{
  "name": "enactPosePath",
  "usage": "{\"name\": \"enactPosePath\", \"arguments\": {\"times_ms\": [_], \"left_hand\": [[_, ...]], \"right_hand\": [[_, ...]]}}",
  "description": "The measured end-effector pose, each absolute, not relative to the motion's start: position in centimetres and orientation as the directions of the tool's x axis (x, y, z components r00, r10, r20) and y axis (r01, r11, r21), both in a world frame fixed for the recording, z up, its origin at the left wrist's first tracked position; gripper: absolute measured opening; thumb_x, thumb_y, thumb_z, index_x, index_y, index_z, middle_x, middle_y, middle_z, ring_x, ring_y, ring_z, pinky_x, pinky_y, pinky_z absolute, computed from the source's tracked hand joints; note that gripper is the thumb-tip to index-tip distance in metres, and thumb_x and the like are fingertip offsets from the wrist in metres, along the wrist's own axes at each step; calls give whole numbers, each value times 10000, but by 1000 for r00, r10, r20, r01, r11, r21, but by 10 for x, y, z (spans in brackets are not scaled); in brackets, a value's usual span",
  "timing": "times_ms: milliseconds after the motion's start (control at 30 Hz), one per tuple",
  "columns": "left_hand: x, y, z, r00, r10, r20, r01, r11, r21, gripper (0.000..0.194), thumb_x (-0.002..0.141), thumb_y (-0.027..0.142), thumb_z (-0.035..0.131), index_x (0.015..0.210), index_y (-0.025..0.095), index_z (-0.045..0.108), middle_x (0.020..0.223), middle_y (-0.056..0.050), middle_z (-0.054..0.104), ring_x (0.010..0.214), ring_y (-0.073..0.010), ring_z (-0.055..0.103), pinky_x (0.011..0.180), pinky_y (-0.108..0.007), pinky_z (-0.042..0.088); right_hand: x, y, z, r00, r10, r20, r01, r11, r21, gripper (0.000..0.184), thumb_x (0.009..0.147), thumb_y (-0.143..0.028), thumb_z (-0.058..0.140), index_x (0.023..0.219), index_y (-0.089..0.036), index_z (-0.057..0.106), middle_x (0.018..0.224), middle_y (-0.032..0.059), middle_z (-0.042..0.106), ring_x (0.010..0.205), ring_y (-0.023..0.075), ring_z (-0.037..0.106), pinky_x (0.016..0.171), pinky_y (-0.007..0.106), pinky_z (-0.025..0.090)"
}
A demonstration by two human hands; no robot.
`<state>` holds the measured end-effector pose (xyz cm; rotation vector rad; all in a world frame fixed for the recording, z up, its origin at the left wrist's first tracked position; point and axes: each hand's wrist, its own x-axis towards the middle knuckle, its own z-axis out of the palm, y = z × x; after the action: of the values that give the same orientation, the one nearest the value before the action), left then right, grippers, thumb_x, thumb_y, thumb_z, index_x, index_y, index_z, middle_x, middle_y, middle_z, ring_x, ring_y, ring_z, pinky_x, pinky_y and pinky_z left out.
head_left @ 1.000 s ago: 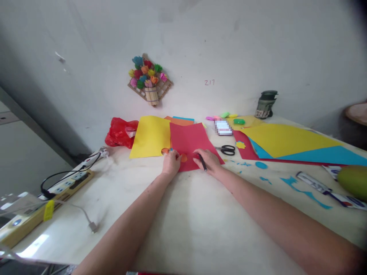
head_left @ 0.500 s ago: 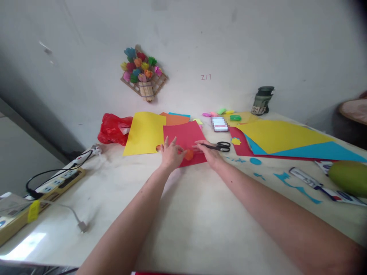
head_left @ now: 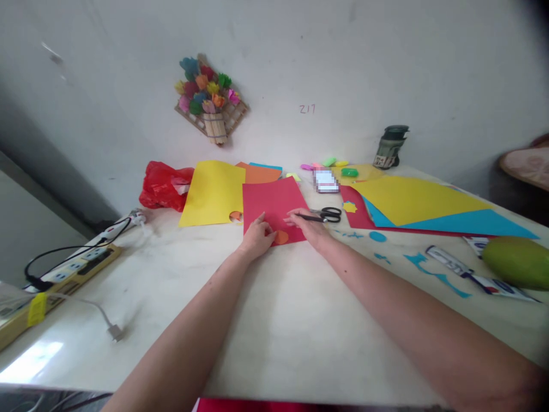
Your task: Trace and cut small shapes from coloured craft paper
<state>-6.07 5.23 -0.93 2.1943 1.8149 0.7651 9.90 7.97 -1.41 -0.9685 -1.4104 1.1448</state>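
Note:
A red sheet of paper (head_left: 274, 200) lies on the table between my hands. An orange paper circle (head_left: 281, 237) rests near its front edge. My left hand (head_left: 257, 237) is open on the sheet's lower left, index finger stretched out and thumb beside the circle. My right hand (head_left: 309, 229) is closed around a black pen (head_left: 309, 218), its fingers over the sheet's right edge. Just beyond the pen lie black-handled scissors (head_left: 332, 214), their blades partly hidden. Left of the sheet is yellow paper (head_left: 214, 194) with a hole cut near its corner.
Yellow (head_left: 420, 197) and blue sheets (head_left: 484, 223) overlap at right, near blue paper scraps (head_left: 437, 274), tubes (head_left: 508, 289) and a green fruit (head_left: 517, 262). A phone (head_left: 326, 180) and bottle (head_left: 391, 147) stand or lie behind. A power strip (head_left: 92, 257) runs along the left.
My left hand has lowered, its raised fingers now resting on the red sheet. The orange circle lies flat there. My right hand still has the pen, and the view has shifted slightly.

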Motion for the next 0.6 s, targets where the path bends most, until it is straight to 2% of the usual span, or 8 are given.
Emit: {"name": "enactPosePath", "arguments": {"times_ms": [367,600], "left_hand": [[-62,47,-8,121,963,240,874,-218,435,109,705,239,528,639,163,571,1312,-110,379,1123,-222,441,913,-298,358],[-61,48,-7,108,968,225,888,-195,417,113,707,248,527,640,166,564,1326,-106,362,1117,-226,443,910,-314,357]], "right_hand": [[99,86,-25,-118,964,239,91,250,-964,162,739,-345,486,787,-206,557,726,7,664,689,143,634,714,318,485],[98,84,-24,-129,964,233,76,243,-967,140,747,-320,484,778,-202,552,674,2,653,659,129,625,701,303,490]]}}
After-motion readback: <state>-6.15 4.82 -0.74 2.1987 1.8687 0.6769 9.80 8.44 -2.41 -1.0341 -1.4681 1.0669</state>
